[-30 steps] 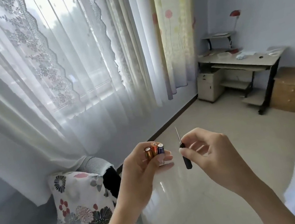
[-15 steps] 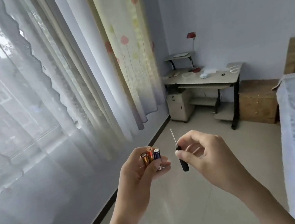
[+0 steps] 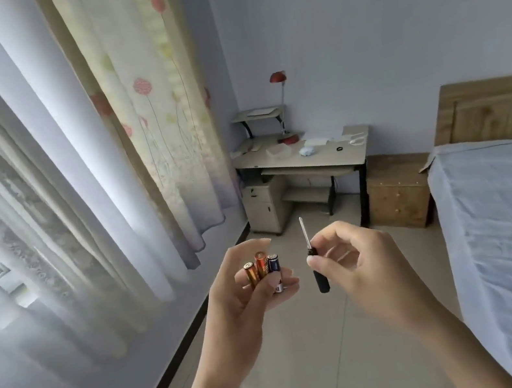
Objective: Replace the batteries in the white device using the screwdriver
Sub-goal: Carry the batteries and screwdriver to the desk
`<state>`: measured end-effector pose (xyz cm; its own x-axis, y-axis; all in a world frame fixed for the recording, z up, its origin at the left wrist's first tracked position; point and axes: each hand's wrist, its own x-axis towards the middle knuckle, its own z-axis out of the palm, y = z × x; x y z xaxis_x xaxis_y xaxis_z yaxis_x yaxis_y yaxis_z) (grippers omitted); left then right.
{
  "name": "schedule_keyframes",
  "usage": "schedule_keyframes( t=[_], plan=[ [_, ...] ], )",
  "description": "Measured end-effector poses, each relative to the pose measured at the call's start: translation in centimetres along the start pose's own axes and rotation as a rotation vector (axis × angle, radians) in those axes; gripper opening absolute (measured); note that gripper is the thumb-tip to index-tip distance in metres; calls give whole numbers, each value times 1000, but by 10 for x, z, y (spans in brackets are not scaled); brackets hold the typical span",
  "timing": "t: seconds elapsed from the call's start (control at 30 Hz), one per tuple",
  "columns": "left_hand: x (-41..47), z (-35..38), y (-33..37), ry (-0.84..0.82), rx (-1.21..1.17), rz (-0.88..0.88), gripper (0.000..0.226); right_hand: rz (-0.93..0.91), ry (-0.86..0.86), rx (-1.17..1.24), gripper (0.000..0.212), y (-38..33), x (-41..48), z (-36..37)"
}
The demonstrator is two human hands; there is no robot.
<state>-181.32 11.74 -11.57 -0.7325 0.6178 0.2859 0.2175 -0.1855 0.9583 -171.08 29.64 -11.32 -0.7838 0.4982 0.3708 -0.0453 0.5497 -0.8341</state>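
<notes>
My left hand (image 3: pixel 248 292) is raised in front of me and holds three small batteries (image 3: pixel 263 269) upright: two copper-orange ones and a dark blue one. My right hand (image 3: pixel 359 264) pinches a small screwdriver (image 3: pixel 313 260) with a black handle between thumb and forefinger, its metal shaft pointing up. The two hands are a short gap apart, not touching. A small white object (image 3: pixel 307 151) lies on the far desk (image 3: pixel 337 157); whether it is the white device is too small to tell.
Ahead stands the desk with a red lamp (image 3: pixel 277 78), a small white cabinet (image 3: pixel 265 206) under it and a wooden chest (image 3: pixel 396 193) beside it. A bed (image 3: pixel 508 217) with a blue sheet fills the right. Curtains (image 3: pixel 87 155) line the left wall. Tiled floor (image 3: pixel 310 355) lies between.
The view has swung right: the sofa and flowered cushion are gone from sight, and the desk and bed have come closer to the middle. Both hands keep the same grip and pose.
</notes>
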Motion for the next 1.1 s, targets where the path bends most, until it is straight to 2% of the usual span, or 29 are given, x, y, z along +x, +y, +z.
schedule_keyframes(
  t=[0.5,0.63,1.1],
  plan=[
    [326,-14,-88,-166,-94,11,26,71,199,-30,13,100,269,14],
    [395,3,-117,-187,-137,-29,25,115,216,-34,13,143,327,4],
    [668,96,-203,-144,-151,-36,21,97,200,-92,11,295,583,-72]
  ],
)
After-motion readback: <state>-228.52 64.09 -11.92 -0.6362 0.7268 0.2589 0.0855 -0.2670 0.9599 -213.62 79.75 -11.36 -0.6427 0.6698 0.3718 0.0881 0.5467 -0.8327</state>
